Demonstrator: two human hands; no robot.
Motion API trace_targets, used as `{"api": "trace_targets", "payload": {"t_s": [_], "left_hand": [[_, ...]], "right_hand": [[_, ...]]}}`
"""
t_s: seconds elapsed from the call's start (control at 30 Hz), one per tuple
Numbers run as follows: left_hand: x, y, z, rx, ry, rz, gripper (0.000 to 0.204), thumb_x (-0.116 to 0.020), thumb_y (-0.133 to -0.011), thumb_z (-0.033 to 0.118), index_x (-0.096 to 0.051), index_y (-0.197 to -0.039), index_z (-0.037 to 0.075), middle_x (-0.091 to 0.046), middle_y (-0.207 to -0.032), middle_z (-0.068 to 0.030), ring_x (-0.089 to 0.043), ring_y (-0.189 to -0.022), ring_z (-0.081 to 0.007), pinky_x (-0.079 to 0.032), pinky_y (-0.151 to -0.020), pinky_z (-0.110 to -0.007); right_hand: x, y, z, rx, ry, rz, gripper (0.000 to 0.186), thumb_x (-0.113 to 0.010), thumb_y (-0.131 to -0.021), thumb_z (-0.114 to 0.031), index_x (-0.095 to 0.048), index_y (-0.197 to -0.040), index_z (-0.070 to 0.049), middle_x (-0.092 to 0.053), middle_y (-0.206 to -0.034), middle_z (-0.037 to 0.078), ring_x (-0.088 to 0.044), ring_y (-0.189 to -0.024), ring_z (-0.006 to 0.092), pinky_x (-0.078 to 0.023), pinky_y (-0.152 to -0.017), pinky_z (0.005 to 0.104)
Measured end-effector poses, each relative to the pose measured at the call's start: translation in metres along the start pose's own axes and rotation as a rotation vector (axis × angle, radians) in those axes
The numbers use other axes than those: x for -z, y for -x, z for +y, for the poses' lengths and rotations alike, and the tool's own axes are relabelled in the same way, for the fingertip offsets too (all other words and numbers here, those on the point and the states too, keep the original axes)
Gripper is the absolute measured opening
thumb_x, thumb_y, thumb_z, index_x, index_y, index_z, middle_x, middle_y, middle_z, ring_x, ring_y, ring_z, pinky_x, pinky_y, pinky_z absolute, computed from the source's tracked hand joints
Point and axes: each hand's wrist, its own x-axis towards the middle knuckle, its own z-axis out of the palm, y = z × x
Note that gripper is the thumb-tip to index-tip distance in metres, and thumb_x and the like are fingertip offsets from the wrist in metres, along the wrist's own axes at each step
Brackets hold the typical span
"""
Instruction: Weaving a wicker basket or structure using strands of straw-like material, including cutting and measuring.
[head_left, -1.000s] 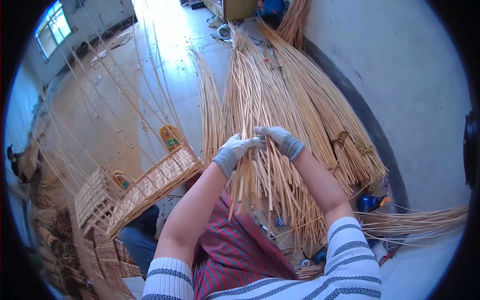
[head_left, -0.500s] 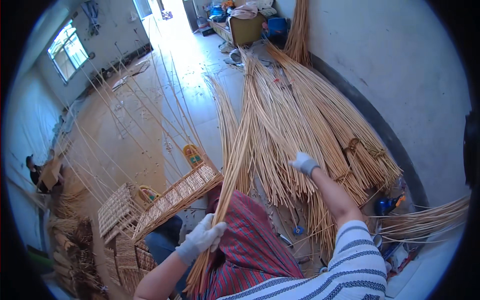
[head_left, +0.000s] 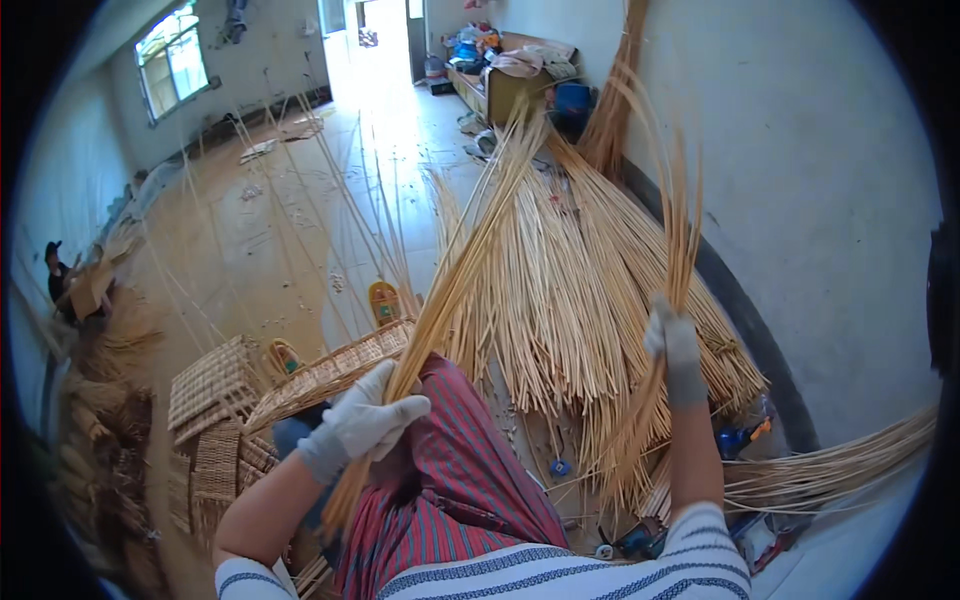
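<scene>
My left hand (head_left: 355, 418), in a pale work glove, is closed round a long bundle of wicker rods (head_left: 462, 262). The bundle slants from below my wrist up to the far right, across my lap. On the right, my gloved right hand (head_left: 678, 345) grips a smaller bunch of wicker rods (head_left: 681, 225). This bunch stands nearly upright, its thin tips bending left and its other ends hanging below the hand. Beneath and beyond it lies a broad pile of wicker rods (head_left: 560, 300) on the floor.
A partly woven wicker strip (head_left: 335, 375) with long upright rods lies by my left knee, next to woven wicker panels (head_left: 213, 388). More rods (head_left: 830, 462) lie at the right wall. At far left sits another person (head_left: 72, 285). A cluttered sofa (head_left: 500, 95) stands at the back.
My right hand has risen from the pile and moved right, now with a bunch of rods upright in it. My left hand has shifted slightly left, still gripping its bundle. The view has tilted up.
</scene>
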Motion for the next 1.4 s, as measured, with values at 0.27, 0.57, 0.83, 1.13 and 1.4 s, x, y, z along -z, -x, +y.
{"api": "trace_targets", "payload": {"t_s": [0.27, 0.57, 0.83, 1.13, 1.4], "left_hand": [[0.012, 0.064, 0.082, -0.895, -1.042, 0.323, 0.031, -0.072, -0.092, 0.015, -0.054, -0.114, 0.000, -0.063, -0.089, -0.0096, -0.064, -0.086, -0.0239, -0.051, -0.075, -0.037], [0.066, 0.176, -0.133, 0.097, -0.858, -0.068, 0.068, -0.068, -0.095, 0.037, -0.035, -0.151, 0.021, -0.066, -0.120, -0.0216, -0.066, -0.109, -0.0423, -0.054, -0.091, -0.044], [0.068, 0.147, -0.142, -0.405, -1.181, 0.571, 0.013, -0.068, -0.086, 0.022, -0.067, -0.095, 0.012, -0.065, -0.086, -0.0091, -0.063, -0.083, -0.0315, -0.048, -0.078, -0.044], [0.055, 0.031, -0.101, -0.413, -1.149, 0.399, 0.018, -0.070, -0.090, 0.030, -0.066, -0.098, 0.015, -0.068, -0.080, -0.0121, -0.068, -0.070, -0.0331, -0.053, -0.062, -0.045], [0.084, -0.032, -0.149, -0.367, -0.643, 0.406, 0.017, -0.061, -0.099, 0.026, -0.061, -0.102, 0.009, -0.069, -0.088, -0.0158, -0.067, -0.088, -0.0383, -0.052, -0.073, -0.044]], "right_hand": [[-0.266, 0.063, 0.032, 0.351, -0.611, -0.445, 0.030, -0.057, -0.102, -0.014, -0.055, -0.131, -0.007, -0.062, -0.109, 0.004, -0.062, -0.098, 0.0133, -0.052, -0.092, 0.0300], [-0.215, 0.301, 0.229, -0.139, -0.011, -1.982, 0.033, -0.064, -0.099, -0.018, -0.063, -0.128, -0.004, -0.069, -0.116, 0.009, -0.067, -0.106, 0.0194, -0.054, -0.088, 0.0356], [-0.266, 0.163, 0.135, 0.635, 0.670, -1.384, 0.035, -0.067, -0.091, -0.027, -0.064, -0.122, -0.012, -0.066, -0.114, 0.011, -0.060, -0.113, 0.0331, -0.045, -0.099, 0.0469], [-0.265, 0.141, 0.135, -0.146, -0.064, -1.006, 0.064, -0.053, -0.098, 0.000, -0.027, -0.155, -0.007, -0.047, -0.144, 0.008, -0.047, -0.132, 0.0191, -0.039, -0.110, 0.0359], [-0.243, 0.011, 0.105, -0.033, -0.208, -0.795, 0.016, -0.059, -0.098, 0.002, -0.058, -0.113, -0.003, -0.072, -0.107, 0.014, -0.071, -0.096, 0.0206, -0.060, -0.082, 0.0333]]}}
